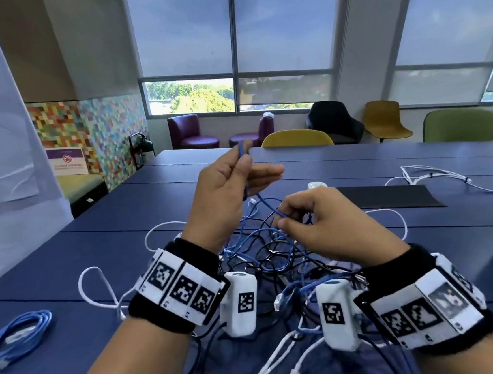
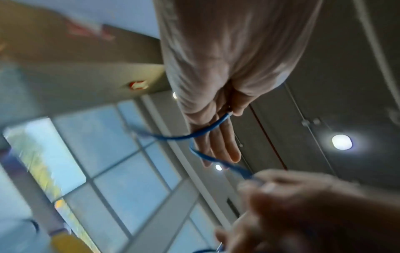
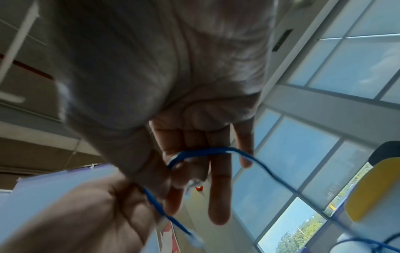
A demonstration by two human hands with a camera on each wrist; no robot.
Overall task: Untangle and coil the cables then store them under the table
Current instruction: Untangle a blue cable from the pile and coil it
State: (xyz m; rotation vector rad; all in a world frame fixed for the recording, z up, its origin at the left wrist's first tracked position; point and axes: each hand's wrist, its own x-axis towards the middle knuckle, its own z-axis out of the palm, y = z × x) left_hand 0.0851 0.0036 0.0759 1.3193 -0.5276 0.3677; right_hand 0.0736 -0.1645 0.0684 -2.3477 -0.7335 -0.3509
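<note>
A dark blue tabletop (image 1: 96, 237) holds a tangle of blue, black and white cables (image 1: 268, 253). Near left lies a light blue coiled cable (image 1: 18, 337); far right, a white cable bundle (image 1: 433, 176) beside a black flat mat (image 1: 387, 196). Black wristbands (image 1: 172, 310) carry black-and-white square-patterned tags. On the far left is a multicoloured mosaic wall (image 1: 93, 131).
</note>
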